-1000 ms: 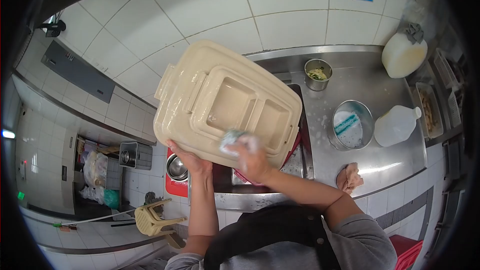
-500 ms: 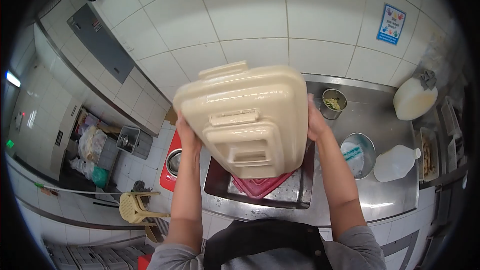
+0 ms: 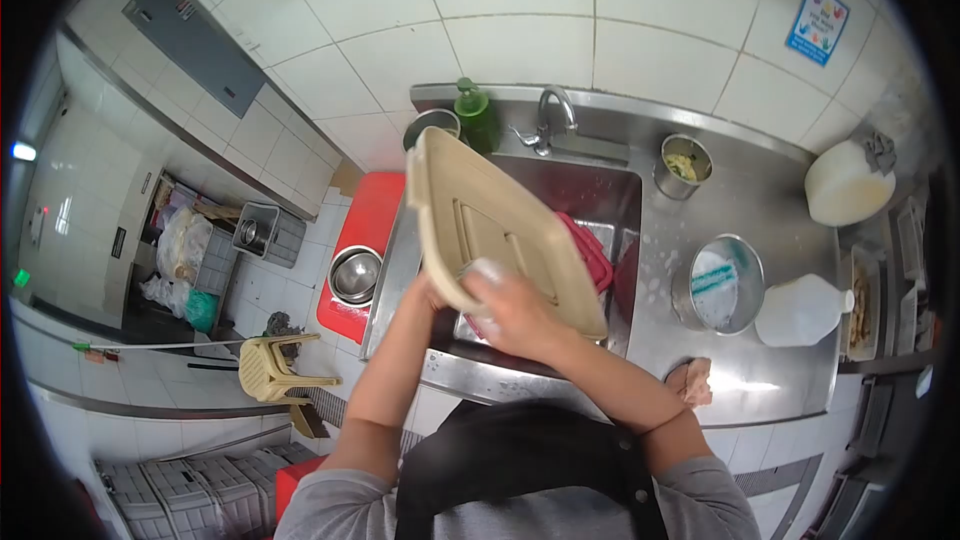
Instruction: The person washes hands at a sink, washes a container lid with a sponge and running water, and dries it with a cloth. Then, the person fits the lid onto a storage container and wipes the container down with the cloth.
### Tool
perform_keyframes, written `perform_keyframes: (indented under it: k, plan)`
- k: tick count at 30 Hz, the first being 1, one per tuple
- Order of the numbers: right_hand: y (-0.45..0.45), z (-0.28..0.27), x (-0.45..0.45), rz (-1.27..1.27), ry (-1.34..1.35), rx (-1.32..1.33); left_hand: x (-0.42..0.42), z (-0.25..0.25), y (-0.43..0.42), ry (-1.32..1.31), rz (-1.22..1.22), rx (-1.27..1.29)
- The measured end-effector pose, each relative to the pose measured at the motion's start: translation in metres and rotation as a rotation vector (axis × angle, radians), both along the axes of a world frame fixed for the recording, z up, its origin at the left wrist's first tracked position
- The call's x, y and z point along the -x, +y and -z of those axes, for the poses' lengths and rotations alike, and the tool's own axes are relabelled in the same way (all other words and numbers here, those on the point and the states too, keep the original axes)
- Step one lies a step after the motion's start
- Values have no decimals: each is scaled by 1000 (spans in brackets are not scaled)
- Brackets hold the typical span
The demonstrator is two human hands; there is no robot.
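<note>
A large beige plastic lid [image 3: 540,285] stands tilted over the sink, its recessed face turned toward the right. My left hand [image 3: 428,296] grips the lid's near left edge, with its fingers partly hidden behind the rim. In front of the lid, at its near side, is my right hand [image 3: 515,318]. Motion smears its fingers, and a whitish patch shows at their tips, too blurred to name. Beneath the beige lid, a dark pink plastic piece [image 3: 592,258] lies in the metal sink [image 3: 625,205], mostly covered.
A faucet [image 3: 545,130] and green pump bottle [image 3: 478,120] stand behind the sink. On the right counter are a pot of foam with a teal-striped item [image 3: 718,285], a white jug [image 3: 800,312] and a small food tin [image 3: 683,166]. Metal bowls [image 3: 355,275] sit on a red surface at left.
The beige lid has come down and turned, from its outer face to its recessed face. My right hand has left its right side and crossed to the near edge. The faucet now shows.
</note>
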State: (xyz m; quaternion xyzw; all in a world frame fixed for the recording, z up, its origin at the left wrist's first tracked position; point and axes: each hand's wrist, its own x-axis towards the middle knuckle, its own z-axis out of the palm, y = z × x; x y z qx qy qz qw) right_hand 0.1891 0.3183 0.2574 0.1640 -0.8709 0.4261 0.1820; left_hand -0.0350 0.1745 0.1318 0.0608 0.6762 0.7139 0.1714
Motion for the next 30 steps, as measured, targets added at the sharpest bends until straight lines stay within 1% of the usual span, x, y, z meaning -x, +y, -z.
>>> perform_keyframes:
  k: [1,4,6,7,9,11,13,15,17,18,19,21,22,24,25,27,29,30]
  plan:
    - [-11,5,0,-38,49,-32,-5,5,-3,-17,10,10]
    - [-47,27,-11,-81,54,-90,-25,22,-11,-69,18,21]
    - [-59,31,-21,-240,27,-24,-36,28,-21,-95,0,17]
    - [-60,34,-21,-247,27,-23,-37,29,-25,-99,-8,13]
    - [-64,46,-20,-355,-20,56,-40,29,-36,-106,-32,8]
    - [-53,97,-1,-236,86,128,-45,29,-52,-114,-58,9]
    - [-24,151,17,31,-16,341,-52,30,-67,-124,-85,7]
    - [-5,171,36,492,-85,680,-55,27,-79,-126,-109,2]
    - [14,191,60,869,-289,378,-55,23,-90,-127,-120,3]
    - [9,193,76,869,-290,379,-56,23,-93,-130,-121,0]
    - [-3,190,94,761,-228,428,-57,23,-94,-135,-121,-5]
    - [-37,148,107,540,-118,568,-57,24,-92,-144,-113,-19]
    - [-54,98,103,421,-71,661,-57,25,-90,-148,-109,-25]
    - [-77,59,93,133,0,643,-51,21,-90,-144,-103,-39]
    - [-77,51,84,132,11,642,-45,17,-91,-137,-102,-46]
    - [-66,49,60,-227,-45,478,-35,9,-96,-125,-105,-61]
    - [-42,95,58,-11,163,157,-32,4,-106,-117,-130,-82]
    - [-20,123,60,98,87,218,-32,4,-113,-118,-143,-86]
